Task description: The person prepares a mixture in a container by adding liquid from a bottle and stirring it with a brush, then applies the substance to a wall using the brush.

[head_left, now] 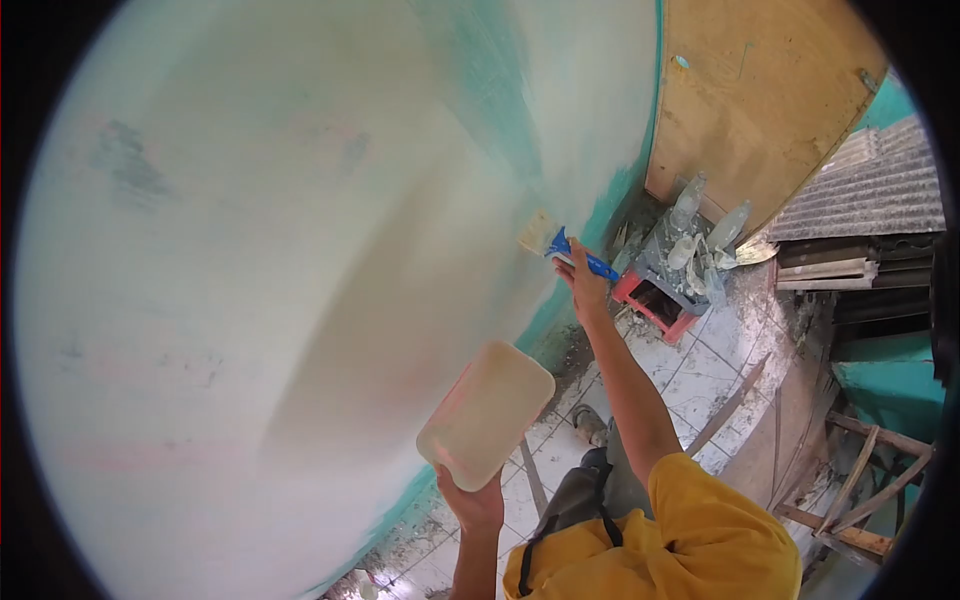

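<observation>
My right hand (584,290) grips a paintbrush by its blue handle (580,258). The pale bristles (537,232) press against the whitish wall (280,250), low down near a teal band (610,205). My left hand (472,503) holds a pale, translucent plastic container (487,413) from below, tilted and close to the wall. A yellow sleeve (700,530) covers my right upper arm.
A red crate (655,300) with several clear plastic bottles (690,225) stands on the dirty tiled floor (700,370) by the wall. Behind it leans a plywood board (760,90). Corrugated sheets (880,190) and wooden slats (860,480) lie at right.
</observation>
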Demonstrator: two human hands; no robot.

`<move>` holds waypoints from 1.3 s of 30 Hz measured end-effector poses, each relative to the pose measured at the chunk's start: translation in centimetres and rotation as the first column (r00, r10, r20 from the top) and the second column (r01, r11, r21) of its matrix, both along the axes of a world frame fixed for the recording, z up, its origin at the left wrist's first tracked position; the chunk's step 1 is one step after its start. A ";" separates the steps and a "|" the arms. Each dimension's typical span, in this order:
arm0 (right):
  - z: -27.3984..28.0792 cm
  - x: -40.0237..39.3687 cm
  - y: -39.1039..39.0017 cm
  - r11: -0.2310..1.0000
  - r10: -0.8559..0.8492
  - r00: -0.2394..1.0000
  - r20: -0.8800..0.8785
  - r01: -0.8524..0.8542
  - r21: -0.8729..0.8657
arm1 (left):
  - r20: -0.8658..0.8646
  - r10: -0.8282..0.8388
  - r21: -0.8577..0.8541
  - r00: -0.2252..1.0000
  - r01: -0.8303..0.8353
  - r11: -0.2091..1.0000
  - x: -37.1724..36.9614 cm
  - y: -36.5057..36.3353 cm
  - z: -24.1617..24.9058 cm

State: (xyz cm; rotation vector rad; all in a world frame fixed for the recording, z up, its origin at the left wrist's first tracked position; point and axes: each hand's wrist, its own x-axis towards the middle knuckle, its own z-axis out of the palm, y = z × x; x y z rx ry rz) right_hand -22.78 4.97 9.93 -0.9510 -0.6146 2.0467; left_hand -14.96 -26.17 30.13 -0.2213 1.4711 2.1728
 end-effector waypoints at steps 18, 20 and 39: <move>15.5 -0.4 2.5 0.935 -0.014 0.974 -0.226 0.093 0.343 | 0.038 0.025 0.000 0.999 -0.025 1.000 0.1 -0.9 -0.3; 8.4 -1.2 1.8 0.965 -0.035 0.988 -0.151 0.073 0.252 | 0.054 0.048 -0.002 0.997 -0.048 0.999 0.2 -0.7 -0.2; 24.0 -0.9 2.1 0.836 0.006 0.999 -0.052 0.024 0.548 | 0.049 0.029 0.047 0.998 -0.032 0.998 1.1 -1.3 -0.1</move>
